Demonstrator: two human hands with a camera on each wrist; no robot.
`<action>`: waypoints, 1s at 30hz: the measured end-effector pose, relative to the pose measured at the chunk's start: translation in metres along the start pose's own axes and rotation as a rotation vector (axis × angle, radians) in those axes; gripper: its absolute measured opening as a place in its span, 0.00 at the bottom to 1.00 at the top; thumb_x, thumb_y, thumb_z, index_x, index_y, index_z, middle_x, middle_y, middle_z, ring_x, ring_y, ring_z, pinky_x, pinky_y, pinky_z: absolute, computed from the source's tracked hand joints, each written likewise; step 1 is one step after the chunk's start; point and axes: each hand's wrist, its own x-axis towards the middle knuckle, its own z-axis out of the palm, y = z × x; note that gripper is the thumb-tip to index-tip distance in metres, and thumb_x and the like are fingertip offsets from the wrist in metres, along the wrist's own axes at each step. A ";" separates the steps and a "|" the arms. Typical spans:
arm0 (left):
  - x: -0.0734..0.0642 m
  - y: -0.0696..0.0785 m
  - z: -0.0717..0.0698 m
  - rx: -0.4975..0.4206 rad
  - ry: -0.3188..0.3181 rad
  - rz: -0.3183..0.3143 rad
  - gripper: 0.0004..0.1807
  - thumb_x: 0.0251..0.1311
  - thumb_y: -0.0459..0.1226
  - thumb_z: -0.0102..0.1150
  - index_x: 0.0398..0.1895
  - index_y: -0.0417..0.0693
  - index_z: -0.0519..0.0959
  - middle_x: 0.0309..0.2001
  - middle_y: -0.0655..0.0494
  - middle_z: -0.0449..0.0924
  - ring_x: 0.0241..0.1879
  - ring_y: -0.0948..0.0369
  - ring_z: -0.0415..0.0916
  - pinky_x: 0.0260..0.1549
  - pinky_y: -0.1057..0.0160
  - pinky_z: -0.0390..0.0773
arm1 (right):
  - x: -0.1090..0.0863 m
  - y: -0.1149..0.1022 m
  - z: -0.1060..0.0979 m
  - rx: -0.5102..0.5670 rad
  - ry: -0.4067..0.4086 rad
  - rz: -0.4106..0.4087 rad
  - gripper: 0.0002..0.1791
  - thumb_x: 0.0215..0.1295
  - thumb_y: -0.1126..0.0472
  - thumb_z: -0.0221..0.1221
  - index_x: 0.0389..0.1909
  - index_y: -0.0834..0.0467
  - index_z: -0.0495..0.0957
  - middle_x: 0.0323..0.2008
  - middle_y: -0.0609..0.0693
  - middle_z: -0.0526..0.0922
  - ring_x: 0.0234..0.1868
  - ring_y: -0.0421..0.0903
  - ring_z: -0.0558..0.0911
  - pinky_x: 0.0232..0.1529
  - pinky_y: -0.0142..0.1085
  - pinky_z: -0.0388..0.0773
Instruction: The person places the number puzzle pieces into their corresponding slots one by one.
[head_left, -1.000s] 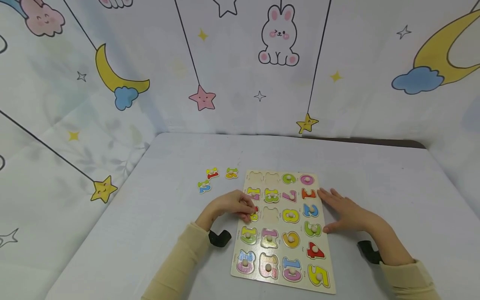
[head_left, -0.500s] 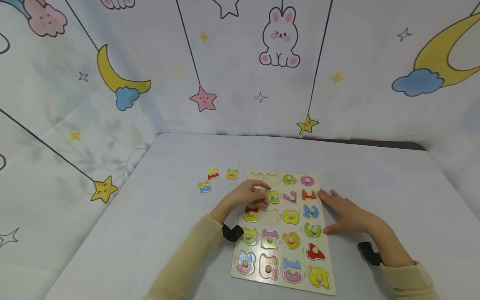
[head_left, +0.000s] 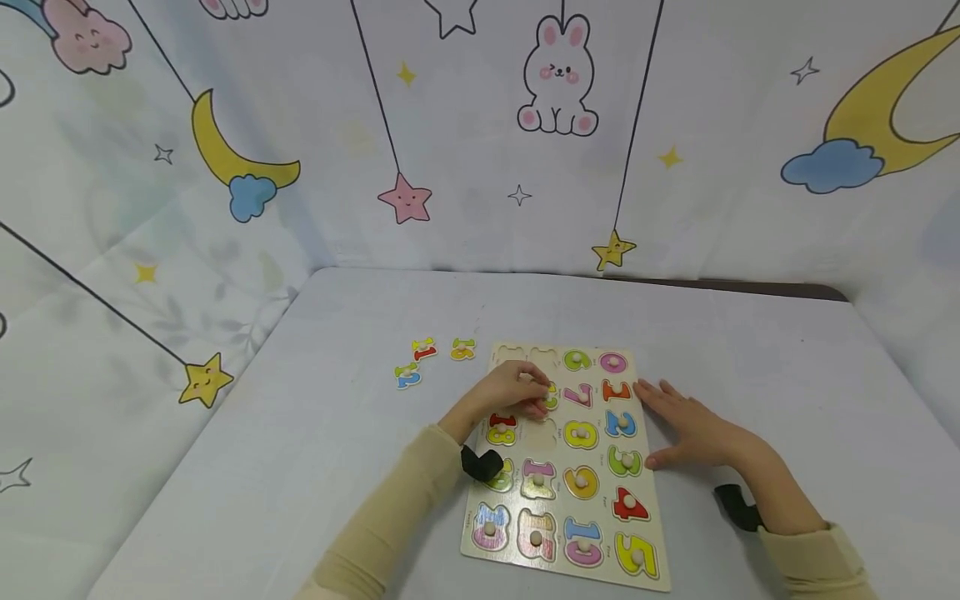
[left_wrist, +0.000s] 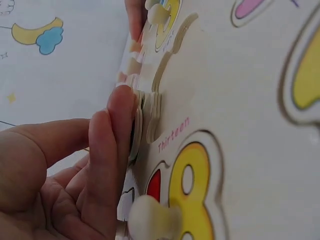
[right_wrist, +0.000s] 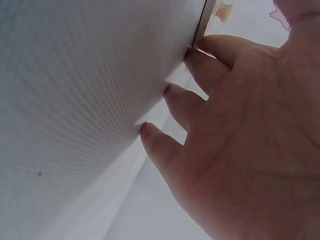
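Note:
A wooden number puzzle board (head_left: 566, 569) lies on the table, its colourful knobbed number pieces set in recesses. My left hand (head_left: 510, 392) reaches over the board's upper left part and pinches the green and yellow number 13 piece (head_left: 552, 396), most of which the fingers hide. In the left wrist view the edge of this piece (left_wrist: 136, 127) shows beside the fingertips, next to a bare recess (left_wrist: 167, 82) labelled "Thirteen". The number 18 piece (head_left: 502, 429) sits below the hand. With fingers spread, my right hand (head_left: 693, 427) rests on the table against the board's right edge.
Left of the board lie three loose pieces: a number 11 (head_left: 423, 348), a number 12 (head_left: 407, 376) and a number 16 (head_left: 462, 348). Two more bare recesses show at the board's top left. A printed cloth wall (head_left: 465, 125) stands behind the table.
My left hand has moved right from the number 18 piece, past the number 17 piece, to the number 13 piece, and its fingers have closed there. The right hand has stayed put.

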 end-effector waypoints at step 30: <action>-0.025 -0.005 0.008 -0.016 -0.237 -0.057 0.04 0.62 0.29 0.56 0.32 0.35 0.77 0.24 0.42 0.82 0.22 0.55 0.82 0.25 0.66 0.80 | 0.001 -0.002 0.000 0.002 0.001 -0.008 0.61 0.39 0.43 0.72 0.69 0.67 0.52 0.67 0.67 0.54 0.67 0.68 0.45 0.60 0.65 0.42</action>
